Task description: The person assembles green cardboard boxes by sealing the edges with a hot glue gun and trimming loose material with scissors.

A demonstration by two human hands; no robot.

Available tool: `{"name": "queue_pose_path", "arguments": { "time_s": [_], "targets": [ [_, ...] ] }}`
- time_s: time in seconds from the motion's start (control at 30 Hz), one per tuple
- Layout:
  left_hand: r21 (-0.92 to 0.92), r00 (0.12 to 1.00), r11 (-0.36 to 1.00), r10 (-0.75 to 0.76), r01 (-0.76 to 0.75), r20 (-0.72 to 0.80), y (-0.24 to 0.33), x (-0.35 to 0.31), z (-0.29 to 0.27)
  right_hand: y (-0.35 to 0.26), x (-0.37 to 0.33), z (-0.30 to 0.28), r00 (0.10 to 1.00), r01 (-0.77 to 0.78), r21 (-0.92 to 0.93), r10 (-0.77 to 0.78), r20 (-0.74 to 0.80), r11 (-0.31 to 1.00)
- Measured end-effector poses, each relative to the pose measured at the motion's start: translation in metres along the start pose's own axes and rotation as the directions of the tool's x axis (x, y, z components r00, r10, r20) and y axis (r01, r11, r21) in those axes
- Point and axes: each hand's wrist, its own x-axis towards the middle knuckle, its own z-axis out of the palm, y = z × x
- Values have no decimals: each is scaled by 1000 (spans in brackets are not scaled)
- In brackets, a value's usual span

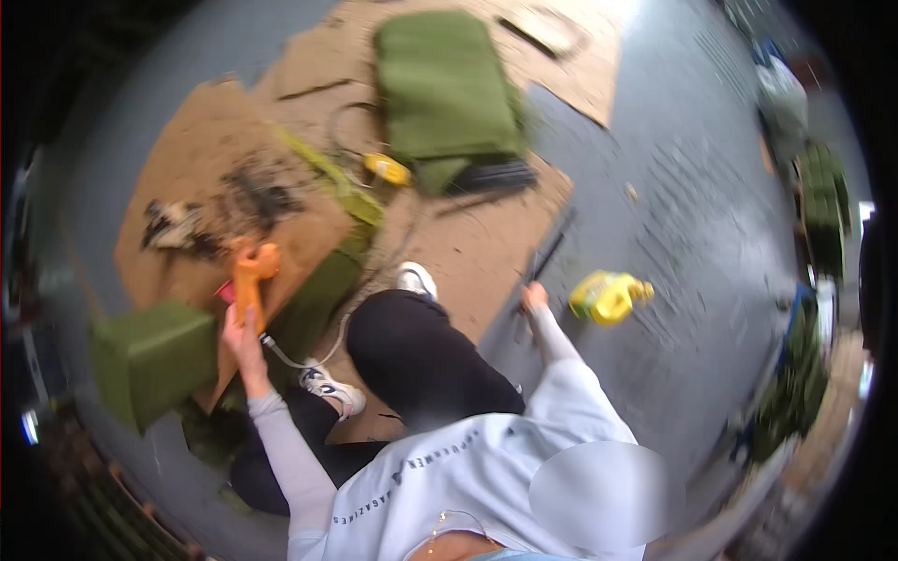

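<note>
An orange corded hand tool (251, 280) stands upright in my left hand (245, 348), fingers wrapped round its lower part. From its base a pale cord (323, 360) loops off past my shoes. Something small and red (225, 292) shows beside the tool. My right hand (534, 297), held low over the grey floor, is closed on a dark, long, thin tool (552, 251); blur hides its kind. Right of that hand lies a yellow jug-like bottle (608, 297) on its side.
A green padded block (444, 89) rests on cardboard sheets (505, 210) ahead. Dark scraps (262, 194) and a crumpled pale piece (173, 226) lie on the left sheet. A yellow-green strap (327, 168) and small yellow object (386, 169) are near. A green box-like cushion (154, 355) stands left.
</note>
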Motion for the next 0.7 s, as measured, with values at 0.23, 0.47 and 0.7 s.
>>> {"name": "queue_pose_path", "arguments": {
  "time_s": [0.23, 0.47, 0.7],
  "targets": [
    [-389, 999, 921, 22, -8, 31, 48, -17, -2, -227, -139, -162, 719, 682, 435, -647, -254, 588],
    [-508, 983, 859, 43, 56, 181, 114, -53, 7, -369, -294, -198, 145, 967, 235, -970, -195, 98],
    [-559, 977, 829, 95, 28, 190, 132, -74, 0, -374, -311, -186, 212, 933, 326, -963, -168, 149]
  ]
}}
